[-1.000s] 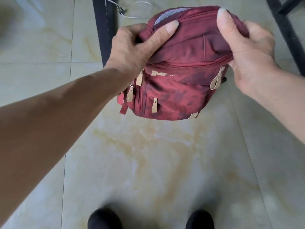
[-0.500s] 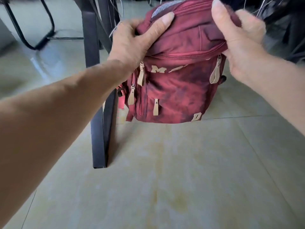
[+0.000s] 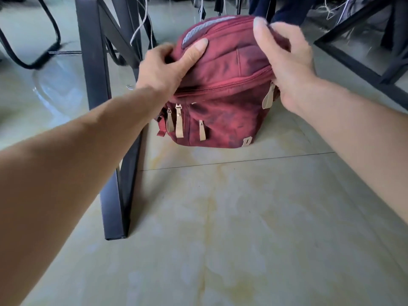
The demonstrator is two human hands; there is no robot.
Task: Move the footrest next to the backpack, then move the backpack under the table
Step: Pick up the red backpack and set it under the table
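Note:
A dark red backpack (image 3: pixel 223 102) with tan zipper pulls stands upright on the tiled floor, just right of a black table leg (image 3: pixel 97 102). My left hand (image 3: pixel 167 67) grips the top left of the backpack, thumb laid across the fabric. My right hand (image 3: pixel 284 62) holds the top right corner, fingers wrapped over it. The backpack's bottom rests on the floor between the table's frame members. No footrest is in view.
Black table frame bars (image 3: pixel 357 62) run along the right. Loose cables (image 3: pixel 141 25) hang behind the backpack. A black curved chair base (image 3: pixel 37 56) sits at the far left. Dark items hang at the back. Bare pale tiles (image 3: pixel 231 228) lie in front.
The backpack has gone from held in the air to standing on the floor beside the table leg, farther forward. Both hands keep their grip on its top.

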